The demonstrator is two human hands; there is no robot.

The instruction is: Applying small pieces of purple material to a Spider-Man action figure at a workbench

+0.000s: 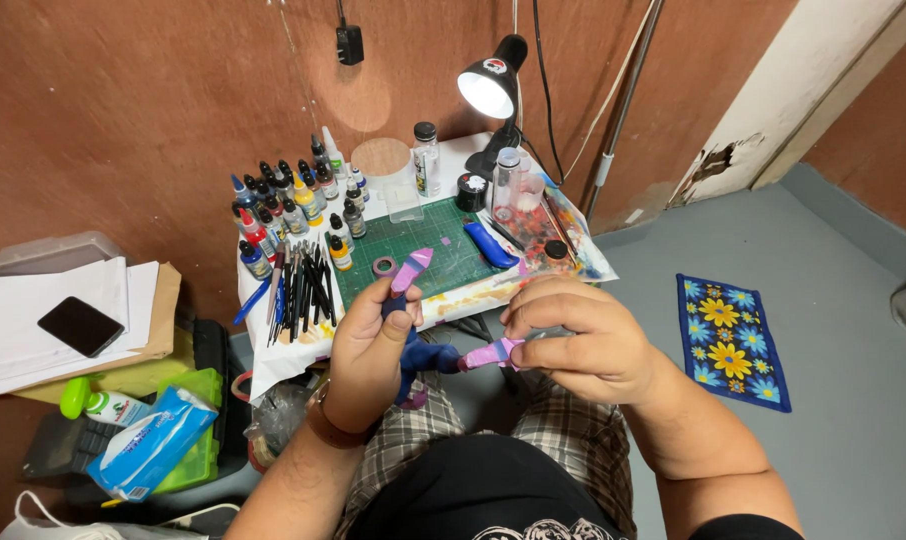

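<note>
A small table (443,300) stands against the brown wall, carrying a green cutting mat (443,245), dropper bottles (293,205) and brushes (303,285); left of it lies a blue wipes packet (153,445); the left hand (368,350) closes round an upright purple-and-blue model piece (410,272); the right hand (583,335) pinches a smaller purple part (490,354), lying crosswise, seemingly joined below.

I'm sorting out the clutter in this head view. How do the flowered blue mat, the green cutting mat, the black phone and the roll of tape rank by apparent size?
1. Flowered blue mat, though the green cutting mat looks nearly as large, and it lies further from the camera, so their order is unsure.
2. Black phone.
3. Roll of tape, plainly smallest.
</note>
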